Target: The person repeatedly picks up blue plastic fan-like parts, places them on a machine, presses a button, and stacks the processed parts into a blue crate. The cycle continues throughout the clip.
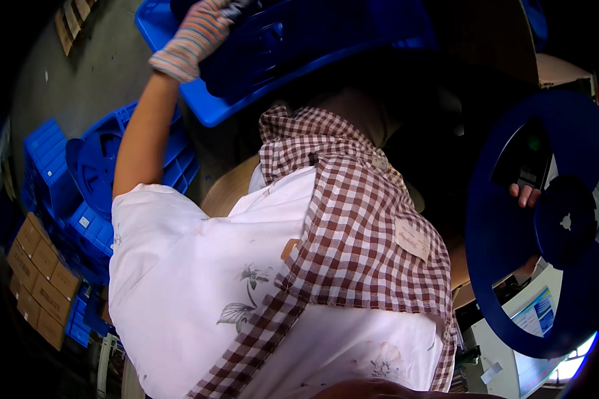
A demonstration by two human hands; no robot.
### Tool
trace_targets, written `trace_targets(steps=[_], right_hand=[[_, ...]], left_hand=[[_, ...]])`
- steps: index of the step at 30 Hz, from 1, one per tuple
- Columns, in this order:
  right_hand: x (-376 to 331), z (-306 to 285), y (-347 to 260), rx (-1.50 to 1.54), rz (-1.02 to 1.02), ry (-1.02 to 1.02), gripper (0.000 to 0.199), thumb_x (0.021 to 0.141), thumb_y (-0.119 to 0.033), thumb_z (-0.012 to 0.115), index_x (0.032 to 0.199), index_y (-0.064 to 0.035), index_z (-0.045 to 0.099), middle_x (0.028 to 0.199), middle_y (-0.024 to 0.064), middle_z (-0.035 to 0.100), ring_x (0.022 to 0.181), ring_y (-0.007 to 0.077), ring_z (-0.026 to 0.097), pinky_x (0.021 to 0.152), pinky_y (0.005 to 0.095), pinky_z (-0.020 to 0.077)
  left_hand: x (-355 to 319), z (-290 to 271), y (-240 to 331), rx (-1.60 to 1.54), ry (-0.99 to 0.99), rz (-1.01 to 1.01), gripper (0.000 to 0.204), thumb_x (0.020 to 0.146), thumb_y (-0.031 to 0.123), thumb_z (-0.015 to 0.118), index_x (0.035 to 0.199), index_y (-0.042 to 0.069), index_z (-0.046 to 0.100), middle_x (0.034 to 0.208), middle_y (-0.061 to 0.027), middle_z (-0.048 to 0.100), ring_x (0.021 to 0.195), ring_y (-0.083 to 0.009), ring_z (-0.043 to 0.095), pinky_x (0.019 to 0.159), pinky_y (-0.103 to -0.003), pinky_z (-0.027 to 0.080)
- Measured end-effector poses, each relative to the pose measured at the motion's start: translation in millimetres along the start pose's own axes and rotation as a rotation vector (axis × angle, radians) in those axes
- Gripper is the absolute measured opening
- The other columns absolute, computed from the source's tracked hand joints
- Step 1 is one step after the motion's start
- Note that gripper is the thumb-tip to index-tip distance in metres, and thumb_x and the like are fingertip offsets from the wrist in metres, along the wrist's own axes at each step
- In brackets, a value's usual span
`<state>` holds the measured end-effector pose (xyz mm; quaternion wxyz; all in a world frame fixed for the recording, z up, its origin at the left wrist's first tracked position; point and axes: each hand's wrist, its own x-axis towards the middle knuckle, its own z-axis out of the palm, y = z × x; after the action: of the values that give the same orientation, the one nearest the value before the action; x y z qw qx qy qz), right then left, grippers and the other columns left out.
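My left hand (203, 32), in a striped knit glove, reaches to the top edge of the view. It is over a blue plastic crate (209, 113) with dark blue plastic parts (246, 63) in it. Its fingertips are dark and blurred, so their grip does not show. On the right, a large dark blue plastic reel (489, 219) with wide cut-outs and a round hub stands nearly on edge. My bare right hand (527, 195) is behind it, fingers curled at the hub and showing through a cut-out. The reel hides the rest of that hand.
Blue crates (50, 156) and another blue reel (98, 166) are at the left, above stacked brown cartons (43, 286). A wooden pallet (68, 30) lies at the far left. A lit screen (538, 314) is at lower right, partly behind the held reel.
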<state>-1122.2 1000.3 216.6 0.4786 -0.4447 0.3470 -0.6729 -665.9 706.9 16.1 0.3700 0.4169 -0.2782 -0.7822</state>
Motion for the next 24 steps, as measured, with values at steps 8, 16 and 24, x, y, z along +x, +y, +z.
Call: trace_targets(steps=[8,16,24], right_hand=[[-10,8,-3,-0.031,-0.024,0.033,0.078,0.075,-0.049,0.068,0.128,0.0036,0.045,0.105,0.0146,0.045,0.107,0.0271,0.043,0.098,0.0419,0.0319],[-5,0,-4,-0.025,-0.044,0.003,0.076,0.075,-0.048,0.067,0.126,0.0036,0.046,0.105,0.0138,0.044,0.106,0.0258,0.042,0.097,0.041,0.0314],[-46,14,-33,-0.172,-0.229,0.148,0.074,0.074,-0.047,0.066,0.125,0.0037,0.046,0.106,0.013,0.043,0.105,0.0244,0.041,0.096,0.0402,0.0309]], left_hand=[[25,-64,-54,1.701,0.075,0.399,0.049,0.08,-0.001,0.062,0.128,0.009,0.057,0.107,-0.0188,0.065,0.098,-0.0343,0.063,0.087,-0.036,0.051],[17,-117,-151,1.812,-0.047,0.131,0.031,0.086,0.005,0.057,0.116,0.01,0.059,0.103,-0.0189,0.066,0.099,-0.038,0.061,0.083,-0.043,0.049],[33,21,-40,2.125,-0.048,-0.296,0.025,0.092,0.022,0.06,0.113,0.008,0.063,0.104,-0.0195,0.067,0.098,-0.0373,0.063,0.084,-0.043,0.051]])
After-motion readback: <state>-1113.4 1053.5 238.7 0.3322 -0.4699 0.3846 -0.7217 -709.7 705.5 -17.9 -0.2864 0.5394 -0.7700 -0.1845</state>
